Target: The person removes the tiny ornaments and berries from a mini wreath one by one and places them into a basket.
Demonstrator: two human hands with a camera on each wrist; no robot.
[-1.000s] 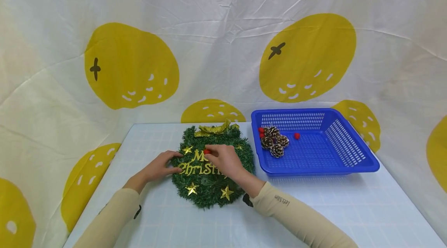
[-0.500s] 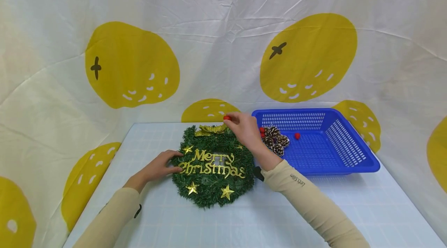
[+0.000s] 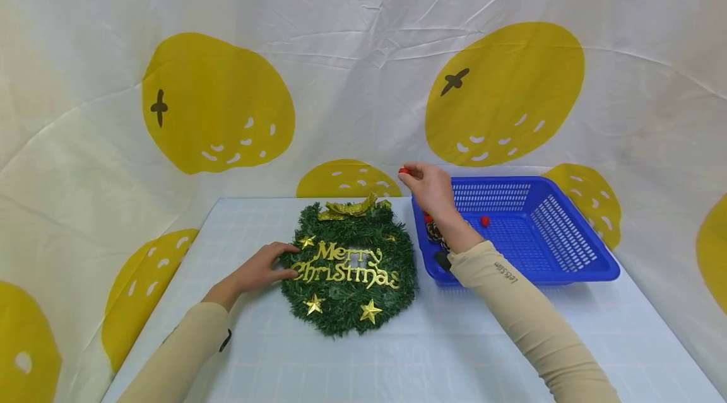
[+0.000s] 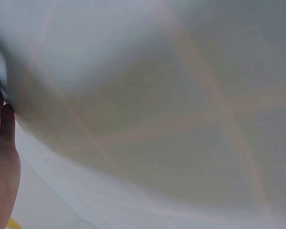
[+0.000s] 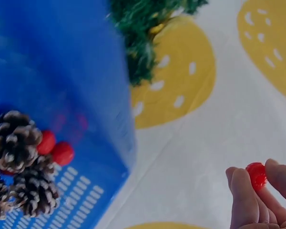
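Note:
A green Christmas wreath [image 3: 352, 321] lies on the table, with gold "Merry Christmas" lettering [image 3: 346, 274], gold stars [image 3: 370, 311] and a gold ribbon bow [image 3: 349, 209] at its far side. At its left edge rests my left hand [image 3: 265, 269], fingers and thumb fairly straight against the greenery. My right hand [image 3: 433, 192] is raised at the near-left corner region of the blue basket's back rim, pinching a red berry [image 5: 257, 175] between thumb and fingertips. That berry has a bumpy surface in the right wrist view. The left wrist view shows only part of the left hand [image 4: 2, 157].
A blue plastic basket [image 3: 534, 274] stands right of the wreath. Several pine cones [image 5: 16, 140] and red berries [image 5: 63, 153] sit in its left part, partly hidden by my right arm. Another red berry [image 3: 485, 221] lies apart on its floor. A patterned cloth [image 3: 352, 106] hangs behind.
My right hand has moved from above the wreath's lettering up and to the right with the red berry, uncovering the lettering. The left hand has stayed at the wreath's edge.

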